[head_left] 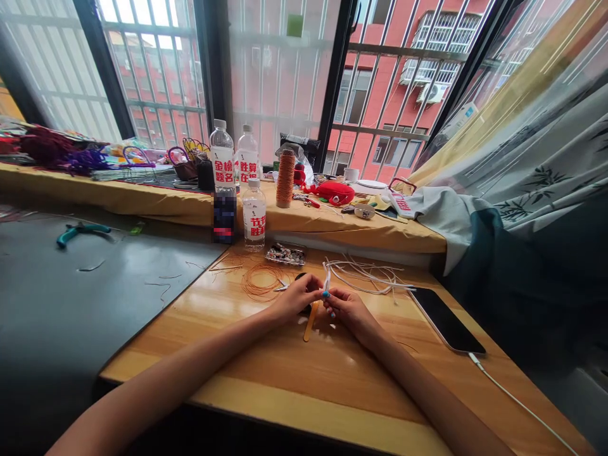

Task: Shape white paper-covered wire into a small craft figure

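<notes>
My left hand (298, 296) and my right hand (346, 308) meet over the wooden table (294, 373), fingers pinched together on a white cord (327, 277) that sticks up between them. A flat wooden stick (310, 325) slants down from under my left hand toward me. A bundle of white cords (365, 273) trails off to the right behind my hands. A loose coil of orange thread (260, 280) lies just left of my left hand.
A phone (446, 320) on a white cable lies at the right. Water bottles (254, 214), a spool of orange thread (285, 178), a small clear box (285, 254) and red items stand behind. A dark mat (71, 297) with teal pliers (78, 232) covers the left.
</notes>
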A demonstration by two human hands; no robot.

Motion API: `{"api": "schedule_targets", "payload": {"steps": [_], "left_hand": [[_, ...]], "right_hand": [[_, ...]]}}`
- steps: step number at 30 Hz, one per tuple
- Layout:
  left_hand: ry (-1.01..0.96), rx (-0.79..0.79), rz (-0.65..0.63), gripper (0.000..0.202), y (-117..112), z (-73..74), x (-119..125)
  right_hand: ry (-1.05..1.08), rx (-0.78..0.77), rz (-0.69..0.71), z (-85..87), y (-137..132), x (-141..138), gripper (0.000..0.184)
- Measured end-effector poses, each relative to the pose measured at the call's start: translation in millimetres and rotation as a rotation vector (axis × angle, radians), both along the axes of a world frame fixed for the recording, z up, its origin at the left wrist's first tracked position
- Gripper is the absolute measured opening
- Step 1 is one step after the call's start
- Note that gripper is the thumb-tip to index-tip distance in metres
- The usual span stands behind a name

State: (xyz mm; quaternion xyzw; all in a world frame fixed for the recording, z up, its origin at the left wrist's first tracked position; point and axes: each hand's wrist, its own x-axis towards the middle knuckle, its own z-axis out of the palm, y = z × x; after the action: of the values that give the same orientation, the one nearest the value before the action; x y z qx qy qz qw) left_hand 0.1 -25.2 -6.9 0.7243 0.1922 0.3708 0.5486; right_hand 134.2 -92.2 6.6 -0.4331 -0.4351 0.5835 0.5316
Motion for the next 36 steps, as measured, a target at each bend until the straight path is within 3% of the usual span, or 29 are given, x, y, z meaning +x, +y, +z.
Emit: {"api": "schedule_targets", "payload": {"steps": [7,15,18,21,24,28,30,32,36], "left_hand": [[-0.004,-0.034,-0.084,0.036,-1,4.2,-1],[-0.005,0.017,0.053,0.025,-1,11.0,-5],[-0.04,0.028,0.127,0.021,4,11.5,-5],[-0.03,0.038,0.114,0.019,8,11.5,-5],[0.08,0.134,0.097,0.019,6,13.9,-7],[0.201,0.331,0.119,0.021,-4,17.3,-8],[0.198,0.352,0.103,0.023,-5,16.7,-8],[0.181,0.296,0.075,0.024,-5,14.9,-7],[0.157,0.036,-0.025,0.028,-1,12.3,-6]], "right_hand": [[-0.013,0.021,0.03,-5.0,2,4,0.021],[0.023,-0.038,0.07,3.5,0,2,0.029],[-0.006,-0.04,0.029,4.7,-1,1,0.034],[-0.136,0.005,-0.072,5.7,0,3,0.033],[-0.239,0.093,-0.157,8.5,1,5,0.036],[-0.237,0.176,-0.14,11.4,0,6,0.033],[-0.227,0.176,-0.14,11.3,0,5,0.028],[-0.201,0.161,-0.15,10.5,-1,5,0.024],[-0.169,0.129,-0.156,9.5,-1,5,0.024]]}}
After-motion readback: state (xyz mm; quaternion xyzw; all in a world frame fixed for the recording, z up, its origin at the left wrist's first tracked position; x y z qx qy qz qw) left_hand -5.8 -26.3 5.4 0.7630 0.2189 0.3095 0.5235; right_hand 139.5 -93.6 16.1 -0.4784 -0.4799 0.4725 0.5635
